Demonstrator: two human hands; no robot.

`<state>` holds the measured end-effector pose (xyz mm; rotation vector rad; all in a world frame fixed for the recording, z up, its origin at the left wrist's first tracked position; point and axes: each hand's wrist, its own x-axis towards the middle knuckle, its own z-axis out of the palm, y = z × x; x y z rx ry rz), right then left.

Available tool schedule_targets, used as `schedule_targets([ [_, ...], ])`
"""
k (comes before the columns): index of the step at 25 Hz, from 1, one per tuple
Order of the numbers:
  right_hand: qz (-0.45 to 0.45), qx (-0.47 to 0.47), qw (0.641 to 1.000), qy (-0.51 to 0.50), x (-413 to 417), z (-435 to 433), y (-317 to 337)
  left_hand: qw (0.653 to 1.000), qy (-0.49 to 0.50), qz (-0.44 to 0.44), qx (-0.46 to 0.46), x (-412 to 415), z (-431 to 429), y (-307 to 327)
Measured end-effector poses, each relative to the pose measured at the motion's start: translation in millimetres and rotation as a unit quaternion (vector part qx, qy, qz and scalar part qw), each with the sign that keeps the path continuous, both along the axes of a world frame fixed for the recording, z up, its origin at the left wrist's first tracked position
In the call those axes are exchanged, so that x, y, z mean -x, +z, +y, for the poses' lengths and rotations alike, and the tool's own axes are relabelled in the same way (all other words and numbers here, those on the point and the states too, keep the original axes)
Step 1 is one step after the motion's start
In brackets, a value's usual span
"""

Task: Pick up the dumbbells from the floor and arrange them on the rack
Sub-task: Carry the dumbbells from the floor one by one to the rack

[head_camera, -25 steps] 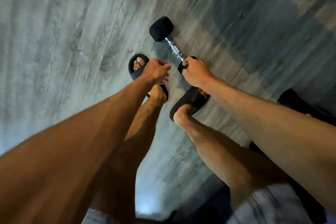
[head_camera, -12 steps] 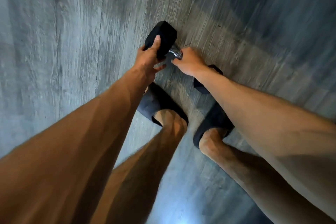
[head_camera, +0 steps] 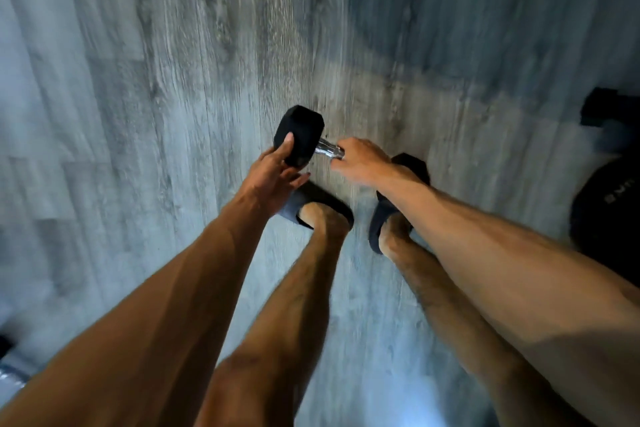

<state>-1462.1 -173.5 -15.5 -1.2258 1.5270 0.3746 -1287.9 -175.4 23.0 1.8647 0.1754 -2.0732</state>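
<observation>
A black hex dumbbell (head_camera: 300, 133) with a chrome handle hangs over the grey wood floor, in front of my feet. My right hand (head_camera: 362, 160) is curled round the chrome handle. My left hand (head_camera: 277, 172) cups the near black head from below, thumb lying up its side. The dumbbell's other head is hidden behind my right hand and wrist. The rack does not show in this view.
My two feet in black slides (head_camera: 320, 204) stand just below the dumbbell. A black weight plate (head_camera: 609, 215) lies at the right edge, with another dark object (head_camera: 609, 113) above it. Grey plank floor (head_camera: 156, 114) spreads to the left and ahead.
A second ago the dumbbell lay on the floor with my right hand near one end. Both hands now hold it, and it has come up off the floor; the view has shifted.
</observation>
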Motion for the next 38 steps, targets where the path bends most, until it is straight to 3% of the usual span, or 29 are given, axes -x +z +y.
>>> schedule_targets([
  [7, 0.011, -0.001, 0.995, -0.104, 44, 45, 202, 0.993, -0.091, 0.08, 0.008, 37, -2, 204],
  [11, 0.013, 0.0, 0.981, -0.192, 56, 81, 306, 0.972, -0.199, 0.125, 0.022, 53, 2, 298],
  [15, 0.002, -0.003, 0.96, -0.28, 63, 123, 403, 0.935, -0.314, 0.162, 0.024, 75, 9, 379],
  [18, 0.015, 0.009, 0.942, -0.335, 68, 162, 458, 0.889, -0.423, 0.174, 0.015, 92, 20, 421],
  [25, 0.014, 0.024, 0.886, -0.463, 75, 267, 493, 0.807, -0.57, 0.153, -0.003, 142, 74, 455],
  [29, 0.006, 0.034, 0.856, -0.516, 90, 330, 491, 0.708, -0.693, 0.133, -0.019, 199, 119, 470],
  [38, 0.018, 0.045, 0.749, -0.661, 163, 453, 501, 0.557, -0.823, 0.106, 0.014, 352, 242, 477],
])
